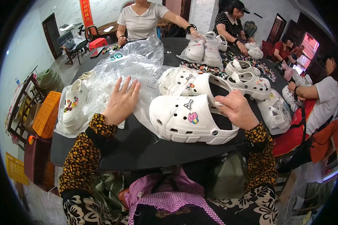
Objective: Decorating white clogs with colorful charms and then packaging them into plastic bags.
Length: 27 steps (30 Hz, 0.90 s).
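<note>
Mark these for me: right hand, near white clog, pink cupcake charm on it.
Right hand (239,109): head view, back of the hand.
Near white clog (205,124): head view, side of the upper.
Pink cupcake charm (193,118): head view, middle of its face.

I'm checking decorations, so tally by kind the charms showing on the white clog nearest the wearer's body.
Grey bone-shaped charm: 1
Pink-topped cupcake charm: 1
Total: 2 charms showing on the nearest white clog

On the table (139,155), a bagged clog (74,112) lies left, two clogs (174,112) right, charms (264,66) behind.
</note>
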{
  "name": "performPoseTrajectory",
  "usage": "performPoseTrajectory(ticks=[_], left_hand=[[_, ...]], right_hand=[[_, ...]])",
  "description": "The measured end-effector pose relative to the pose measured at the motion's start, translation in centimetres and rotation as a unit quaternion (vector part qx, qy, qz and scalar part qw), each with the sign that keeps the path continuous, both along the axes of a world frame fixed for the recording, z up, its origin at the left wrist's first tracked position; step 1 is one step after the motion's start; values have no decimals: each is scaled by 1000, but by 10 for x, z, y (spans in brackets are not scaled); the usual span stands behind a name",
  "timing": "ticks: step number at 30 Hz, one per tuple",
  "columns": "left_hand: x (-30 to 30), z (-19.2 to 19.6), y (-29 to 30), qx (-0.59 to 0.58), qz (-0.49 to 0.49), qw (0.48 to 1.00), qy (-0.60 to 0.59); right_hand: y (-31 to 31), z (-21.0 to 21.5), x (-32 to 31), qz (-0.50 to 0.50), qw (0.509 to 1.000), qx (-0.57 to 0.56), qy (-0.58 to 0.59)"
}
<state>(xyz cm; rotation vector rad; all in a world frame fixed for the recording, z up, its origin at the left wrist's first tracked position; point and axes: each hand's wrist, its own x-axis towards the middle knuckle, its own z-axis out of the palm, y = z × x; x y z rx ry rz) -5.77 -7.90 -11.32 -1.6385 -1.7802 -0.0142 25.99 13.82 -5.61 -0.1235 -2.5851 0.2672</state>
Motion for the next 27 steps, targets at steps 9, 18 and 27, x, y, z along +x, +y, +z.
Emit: performPoseTrajectory(ticks=[9, 18, 27], left_hand=[[-64, 36, -12, 34, 150, 982, -109], [-150, 69, 8, 173, -46, 879, -441], [-86, 83, -7, 276, 120, 884, -357]], right_hand=[[22, 1, 27, 7, 999, -10, -42], [41, -14, 14, -149, 976, -161, -7], [25, 3, -34, -144, 980, 132, 29]])
